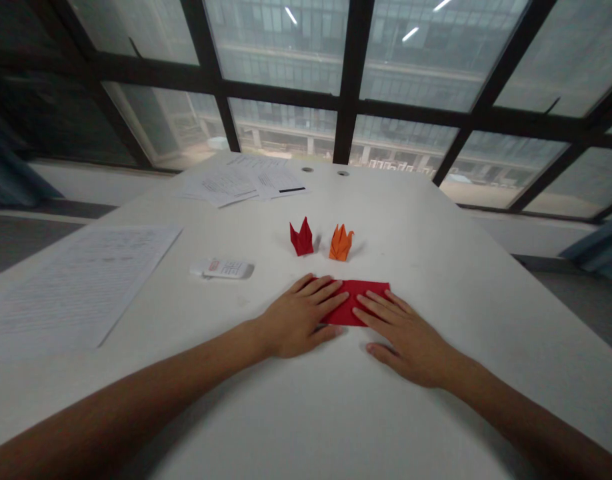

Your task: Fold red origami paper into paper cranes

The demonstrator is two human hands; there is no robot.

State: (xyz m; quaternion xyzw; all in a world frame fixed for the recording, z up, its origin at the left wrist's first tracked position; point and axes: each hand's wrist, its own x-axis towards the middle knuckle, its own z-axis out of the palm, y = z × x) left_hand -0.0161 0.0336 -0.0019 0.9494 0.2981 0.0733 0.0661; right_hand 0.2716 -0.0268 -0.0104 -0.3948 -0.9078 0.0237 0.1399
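Note:
A folded red sheet of paper (357, 297) lies flat on the white table (436, 267) in front of me. My left hand (299, 319) rests flat on its left end, fingers stretched out and pressing down. Over the sheet's right end lies my right hand (403, 333), also flat with fingers spread. Just behind the sheet stand a folded dark red paper figure (301, 238) and an orange paper figure (341, 243), side by side and apart from both hands.
A small white object with red print (222, 269) lies left of my hands. A printed page (76, 283) sits at the table's left edge; more printed sheets (246, 180) lie at the far side. Large windows (346, 80) stand behind the table.

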